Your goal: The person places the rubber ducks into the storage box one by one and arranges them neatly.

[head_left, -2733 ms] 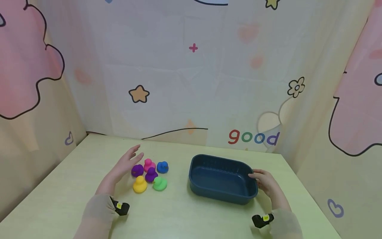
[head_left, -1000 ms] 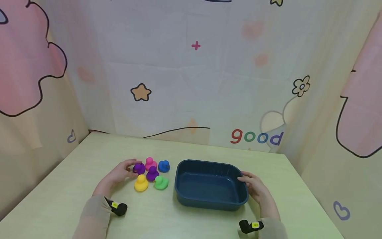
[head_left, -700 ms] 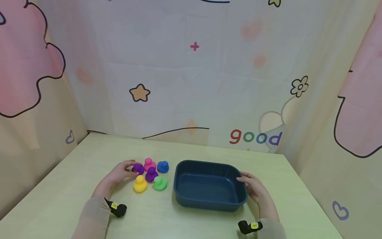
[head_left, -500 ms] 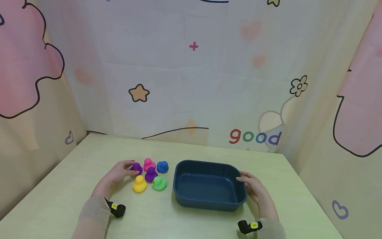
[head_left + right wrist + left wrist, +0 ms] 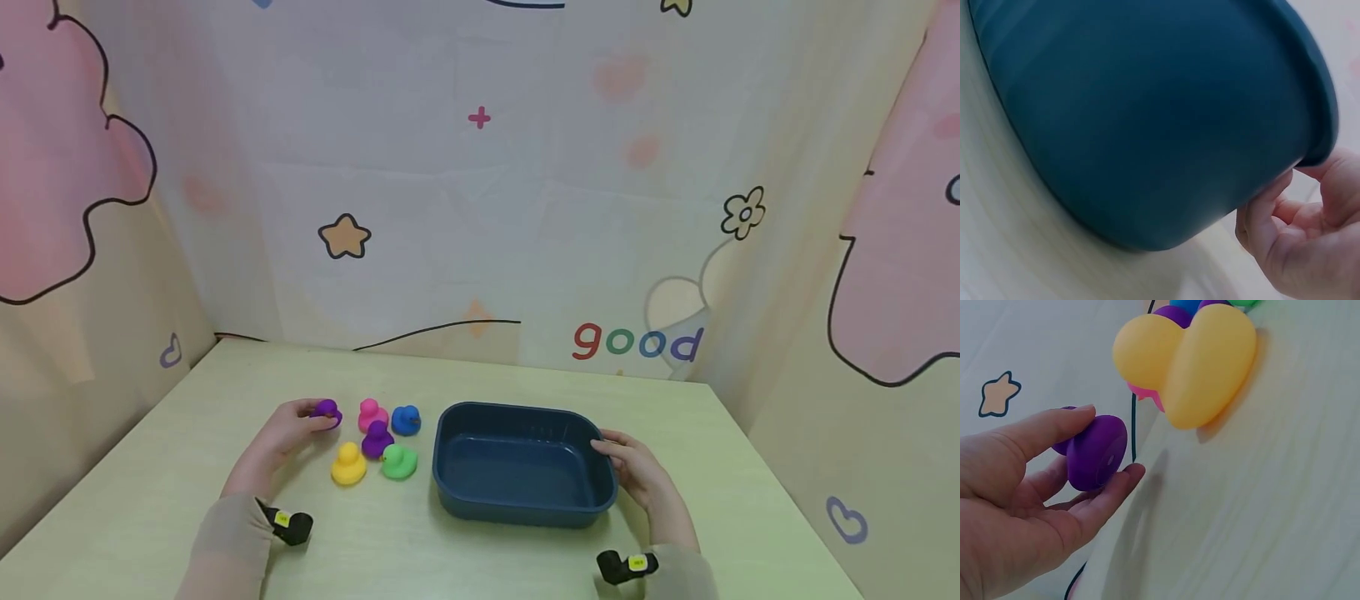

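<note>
My left hand (image 5: 288, 429) pinches a purple rubber duck (image 5: 1099, 453) between thumb and fingers, and the left wrist view shows the duck's underside. To its right a group of rubber ducks stands on the table: pink (image 5: 371, 417), blue (image 5: 406, 421), another purple duck (image 5: 377, 440), yellow (image 5: 348, 464) and green (image 5: 399, 462). My right hand (image 5: 637, 467) grips the right end of a dark blue plastic basin (image 5: 525, 511), thumb over the rim and fingers curled against the outer wall. Nothing lies inside the basin.
The pale wooden table (image 5: 420, 558) reaches back to a printed cloth backdrop (image 5: 420, 183), with cloth also at both sides. Black wrist cameras (image 5: 292, 527) sit on both forearms.
The basin has slid left, toward the ducks, with my right hand on it, then stopped. My left hand has come down, taken the leftmost purple duck and drawn it left, away from the group.
</note>
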Available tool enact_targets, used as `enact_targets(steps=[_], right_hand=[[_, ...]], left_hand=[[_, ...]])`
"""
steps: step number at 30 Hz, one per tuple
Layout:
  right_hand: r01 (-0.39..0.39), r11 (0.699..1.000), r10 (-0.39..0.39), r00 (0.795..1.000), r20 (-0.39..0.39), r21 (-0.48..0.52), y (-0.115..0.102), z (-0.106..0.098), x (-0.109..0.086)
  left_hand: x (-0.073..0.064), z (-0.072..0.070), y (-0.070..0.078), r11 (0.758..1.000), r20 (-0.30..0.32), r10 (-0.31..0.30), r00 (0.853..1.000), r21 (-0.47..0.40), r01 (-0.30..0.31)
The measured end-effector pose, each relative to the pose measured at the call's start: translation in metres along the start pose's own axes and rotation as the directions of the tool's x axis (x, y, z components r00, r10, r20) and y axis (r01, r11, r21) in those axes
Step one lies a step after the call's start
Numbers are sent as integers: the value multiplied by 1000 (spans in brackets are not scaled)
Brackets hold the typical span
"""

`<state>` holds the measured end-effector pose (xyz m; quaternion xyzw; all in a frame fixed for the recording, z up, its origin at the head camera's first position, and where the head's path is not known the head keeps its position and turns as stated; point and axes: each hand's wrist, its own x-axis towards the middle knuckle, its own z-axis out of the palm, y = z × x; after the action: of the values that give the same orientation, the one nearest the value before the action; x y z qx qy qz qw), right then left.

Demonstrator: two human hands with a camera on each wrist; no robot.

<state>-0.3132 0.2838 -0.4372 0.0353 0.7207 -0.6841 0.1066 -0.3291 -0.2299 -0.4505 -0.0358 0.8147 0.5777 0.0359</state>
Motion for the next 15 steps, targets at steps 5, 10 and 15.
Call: enact_targets(steps=[5, 10, 15], right_hand=[[-4, 1000, 4, 1000, 28, -2, 0, -1, -3], [-12, 1000, 12, 999, 45, 11, -3, -3, -5], [-17, 999, 16, 998, 58, 29, -4, -6, -6]], left_hand=[[-1, 2, 4, 999, 3, -17, 1000, -42, 17], [-3, 5, 10, 992, 8, 2, 1000, -123, -1], [-5, 11, 22, 981, 23, 9, 1000, -196, -5]])
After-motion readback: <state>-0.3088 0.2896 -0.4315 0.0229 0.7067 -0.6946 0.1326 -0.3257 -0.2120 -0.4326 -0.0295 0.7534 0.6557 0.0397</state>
